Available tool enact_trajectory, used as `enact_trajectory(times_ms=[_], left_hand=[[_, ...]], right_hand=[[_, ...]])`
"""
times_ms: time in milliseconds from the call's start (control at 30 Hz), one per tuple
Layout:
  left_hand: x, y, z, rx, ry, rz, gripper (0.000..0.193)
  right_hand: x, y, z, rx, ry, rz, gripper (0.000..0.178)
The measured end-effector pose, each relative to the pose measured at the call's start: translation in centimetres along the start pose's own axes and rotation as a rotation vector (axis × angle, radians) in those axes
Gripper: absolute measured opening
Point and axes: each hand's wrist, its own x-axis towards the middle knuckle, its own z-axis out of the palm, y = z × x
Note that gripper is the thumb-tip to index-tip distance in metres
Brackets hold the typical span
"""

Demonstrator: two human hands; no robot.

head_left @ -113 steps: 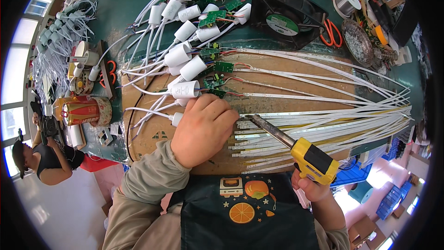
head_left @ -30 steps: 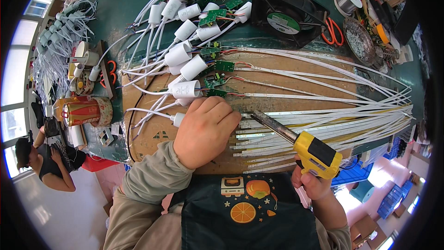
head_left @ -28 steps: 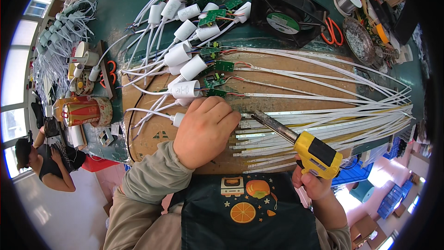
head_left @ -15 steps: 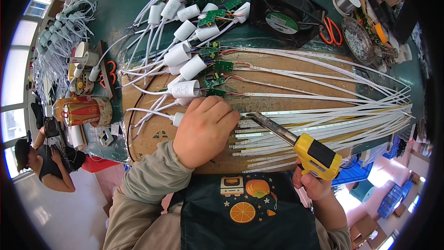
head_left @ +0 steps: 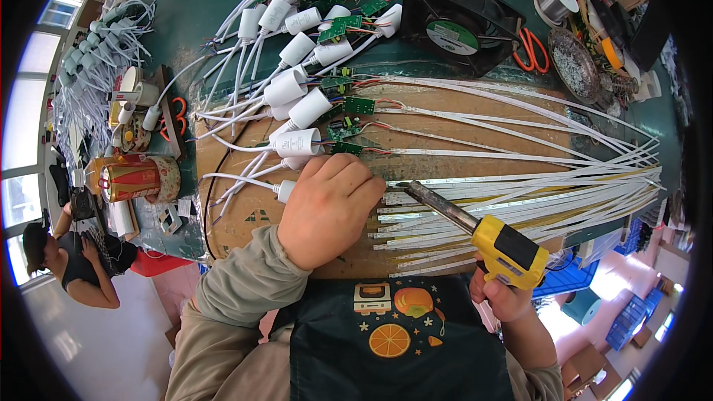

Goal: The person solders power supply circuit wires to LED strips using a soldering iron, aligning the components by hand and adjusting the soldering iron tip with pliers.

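My right hand point(head_left: 505, 297) grips a yellow and black soldering gun point(head_left: 512, 256) by its handle. The gun's dark tip rests at the left end of the uppermost white LED strip point(head_left: 475, 177) in a bundle. Just left of that tip, my left hand point(head_left: 327, 212) is closed, knuckles up; whatever its fingers pinch is hidden beneath it. Beside its wrist lies a white lamp-holder sleeve point(head_left: 284, 191) with a white cable. Farther back, more white sleeves point(head_left: 298, 142) connect to green circuit boards point(head_left: 345, 132), whose thin wires run to other LED strips point(head_left: 445, 153).
A brown board point(head_left: 245, 234) lies under the work on the green table. Behind stand a black fan point(head_left: 464, 22), orange-handled scissors point(head_left: 531, 52), a solder spool point(head_left: 555, 1) and a metal dish point(head_left: 573, 67). A red-gold can point(head_left: 130, 180) stands left; another person point(head_left: 85, 260) sits beyond.
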Motion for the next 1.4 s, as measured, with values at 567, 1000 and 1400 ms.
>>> enact_trajectory(times_ms=[567,1000,1400], left_hand=[[0.4,0.4,-0.2,-0.019,0.045,-0.007,0.024],[0.3,0.3,-0.2,-0.024,0.041,-0.006,0.025],[0.2,0.0,-0.2,-0.007,-0.020,-0.011,0.026]], right_hand=[[3.8,-7.1,-8.2,-0.168,0.467,-0.797,0.053],[5.8,-5.5,-6.0,-0.035,0.426,-0.528,0.053],[0.0,1.8,-1.1,-0.271,-0.083,-0.124,0.057]])
